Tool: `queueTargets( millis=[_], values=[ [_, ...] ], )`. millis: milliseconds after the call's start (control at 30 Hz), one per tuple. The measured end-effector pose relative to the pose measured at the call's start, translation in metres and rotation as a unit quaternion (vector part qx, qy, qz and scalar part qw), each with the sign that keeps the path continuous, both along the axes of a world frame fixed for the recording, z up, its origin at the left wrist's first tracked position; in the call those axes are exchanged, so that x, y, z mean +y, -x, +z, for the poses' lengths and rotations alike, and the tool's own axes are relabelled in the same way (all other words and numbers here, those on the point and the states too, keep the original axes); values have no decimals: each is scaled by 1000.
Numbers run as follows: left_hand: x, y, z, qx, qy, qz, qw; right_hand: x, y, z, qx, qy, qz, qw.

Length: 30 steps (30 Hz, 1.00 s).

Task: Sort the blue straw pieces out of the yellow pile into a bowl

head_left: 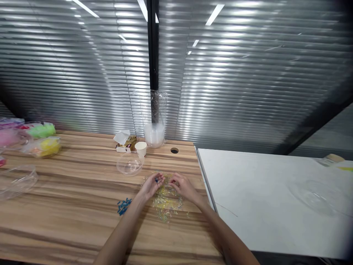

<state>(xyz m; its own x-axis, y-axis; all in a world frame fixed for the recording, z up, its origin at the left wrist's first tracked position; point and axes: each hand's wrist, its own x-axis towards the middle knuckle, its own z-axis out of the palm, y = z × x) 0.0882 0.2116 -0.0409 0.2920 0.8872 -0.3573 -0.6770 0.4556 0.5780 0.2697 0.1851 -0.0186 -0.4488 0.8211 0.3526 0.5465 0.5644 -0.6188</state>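
Note:
My left hand (150,186) is turned partly palm up, its fingers curled around a few small blue pieces (156,180). Close beside it, my right hand (182,185) has its thumb and fingertips pinched together; whatever sits between them is too small to tell. Both hands hover at the far side of a loose pile of small thin sticks (165,202), mostly yellow and clear, spread on the wooden table. Left of my left forearm lies a separate heap of small blue sticks (124,206).
Behind the hands stand a clear round bowl (130,164), a paper cup (141,148), a tissue pack (126,141) and a tall plastic bag (154,134). Bags of coloured material (44,145) and a clear container (18,182) lie left. A white table (248,191) adjoins right.

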Motion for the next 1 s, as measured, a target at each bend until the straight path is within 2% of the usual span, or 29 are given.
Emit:
queueTargets(
  millis=[133, 267, 467, 567, 667, 800, 900, 933, 1000],
  values=[
    [-6, -10, 2, -7, 1, -27, 1000, 5, 7, 8, 39, -18, -29, 999],
    [-12, -19, -1, 6, 2, -26, 1000, 5, 15, 6, 7, -3, -32, 999],
    [-19, -30, -8, 63, -21, 55, 996, 0, 13, 9, 52, -10, -74, 996],
    [-19, -26, 0, 106, -49, 133, 984, -3, 13, 13, 60, -16, -90, 994],
    [-25, 1, 17, 154, -97, 207, 961, -5, 21, 11, 28, -19, -58, 998],
    [-45, 66, 35, 232, -156, 231, 932, 5, 45, 5, -17, -33, -22, 999],
    [-56, 112, 31, 398, -262, 184, 860, 25, 75, 7, -62, -36, -7, 997],
    [-58, 122, 28, 422, -277, 164, 847, 32, 86, 10, -76, -35, 3, 996],
    [-60, 135, 20, 427, -273, 128, 852, 44, 105, 19, -83, -20, 31, 996]
  ],
)
